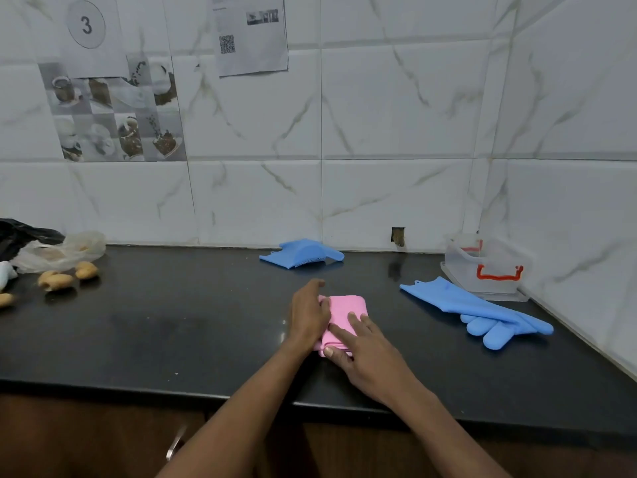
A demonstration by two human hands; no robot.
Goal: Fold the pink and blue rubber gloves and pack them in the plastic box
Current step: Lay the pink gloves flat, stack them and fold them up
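Note:
A pink rubber glove (345,306) lies folded into a small bundle on the black counter (172,326). My left hand (306,313) rests on its left edge, fingers pressed against it. My right hand (365,351) grips its near right part, thumb under the front edge and fingers on top. One blue glove (479,310) lies flat and unfolded to the right, fingers pointing toward the front right. A second blue glove (301,253) lies folded near the back wall. The clear plastic box (486,265) with red clips stands in the back right corner.
At the far left lie a black bag (20,232), a crumpled clear plastic bag (65,250) and several tan pieces of ginger (57,281). Tiled walls close the back and right side. A cabinet handle (175,443) shows below the counter edge.

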